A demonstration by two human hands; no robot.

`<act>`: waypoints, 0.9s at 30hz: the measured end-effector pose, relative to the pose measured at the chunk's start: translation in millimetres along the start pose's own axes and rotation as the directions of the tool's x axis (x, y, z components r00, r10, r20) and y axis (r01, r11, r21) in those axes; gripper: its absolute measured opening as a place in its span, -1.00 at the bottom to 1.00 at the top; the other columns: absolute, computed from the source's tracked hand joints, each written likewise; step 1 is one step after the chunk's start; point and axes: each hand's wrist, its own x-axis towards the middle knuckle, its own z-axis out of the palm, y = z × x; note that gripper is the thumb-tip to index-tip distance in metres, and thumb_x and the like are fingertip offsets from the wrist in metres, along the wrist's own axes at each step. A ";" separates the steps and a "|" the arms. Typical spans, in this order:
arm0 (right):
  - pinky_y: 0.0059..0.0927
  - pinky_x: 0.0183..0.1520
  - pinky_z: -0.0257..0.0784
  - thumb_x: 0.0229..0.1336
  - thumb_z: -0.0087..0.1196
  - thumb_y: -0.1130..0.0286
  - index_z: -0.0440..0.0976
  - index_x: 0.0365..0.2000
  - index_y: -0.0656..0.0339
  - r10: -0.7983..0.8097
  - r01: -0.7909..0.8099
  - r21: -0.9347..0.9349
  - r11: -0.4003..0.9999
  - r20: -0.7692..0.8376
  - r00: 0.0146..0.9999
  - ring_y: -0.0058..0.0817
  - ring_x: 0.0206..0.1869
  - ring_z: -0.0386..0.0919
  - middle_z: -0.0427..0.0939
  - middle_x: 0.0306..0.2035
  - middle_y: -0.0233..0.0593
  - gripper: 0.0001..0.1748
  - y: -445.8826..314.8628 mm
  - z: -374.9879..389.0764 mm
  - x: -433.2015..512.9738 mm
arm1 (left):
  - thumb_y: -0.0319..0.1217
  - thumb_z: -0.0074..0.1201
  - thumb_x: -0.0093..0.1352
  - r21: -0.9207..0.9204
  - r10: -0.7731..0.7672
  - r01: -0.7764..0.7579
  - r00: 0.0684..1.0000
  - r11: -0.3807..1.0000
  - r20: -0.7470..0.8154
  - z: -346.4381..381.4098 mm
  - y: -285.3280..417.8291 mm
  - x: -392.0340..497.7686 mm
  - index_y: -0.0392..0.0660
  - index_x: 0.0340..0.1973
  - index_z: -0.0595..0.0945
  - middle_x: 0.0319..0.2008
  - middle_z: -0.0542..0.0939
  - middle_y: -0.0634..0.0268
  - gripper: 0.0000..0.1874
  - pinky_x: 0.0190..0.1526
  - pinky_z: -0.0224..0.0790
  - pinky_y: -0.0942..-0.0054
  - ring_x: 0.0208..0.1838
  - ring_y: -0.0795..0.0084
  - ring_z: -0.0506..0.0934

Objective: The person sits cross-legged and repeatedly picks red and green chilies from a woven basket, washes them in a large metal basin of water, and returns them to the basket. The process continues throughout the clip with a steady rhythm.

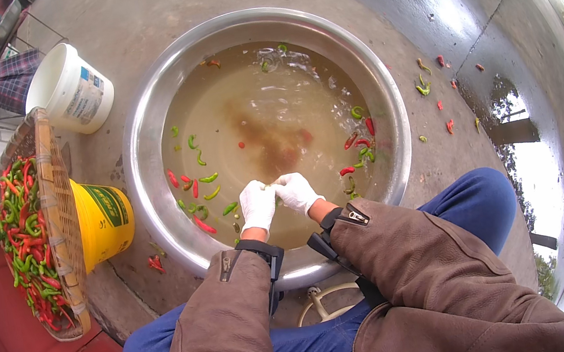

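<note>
White gloves cover both my hands, and their fingertips meet over a wide metal basin point(142, 143) of cloudy water. My left hand point(258, 205) and my right hand point(296, 193) pinch a small chili pepper point(268, 186) between them; the fingers hide most of it. Red and green chili peppers float mainly along the sides of the basin, including a red chili pepper point(204, 225) left of my hands and a green chili pepper point(357, 112) at the right. A brown, murky patch point(276, 140) with reddish spots lies in the water beyond my fingertips.
At the left, a woven basket point(58, 213) full of red and green chili peppers point(30, 240) tilts beside a yellow bucket point(107, 219). Behind it stands a white bucket point(78, 92). Scattered chili pieces point(424, 88) lie on the concrete at the right, near wet ground point(431, 0).
</note>
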 end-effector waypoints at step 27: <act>-0.37 -0.19 0.47 0.27 -0.05 0.13 0.55 -0.26 0.20 0.298 -0.304 0.346 0.888 0.070 0.952 -0.53 -0.32 0.56 0.58 -0.35 -0.31 -0.65 3.4 -11.2 4.7 | -0.49 0.09 0.31 -0.672 -0.099 0.261 0.958 0.693 0.269 9.1 -19.7 3.0 -0.25 -0.32 0.61 -0.44 0.58 0.32 -0.91 -0.29 0.47 0.44 -0.33 0.52 0.54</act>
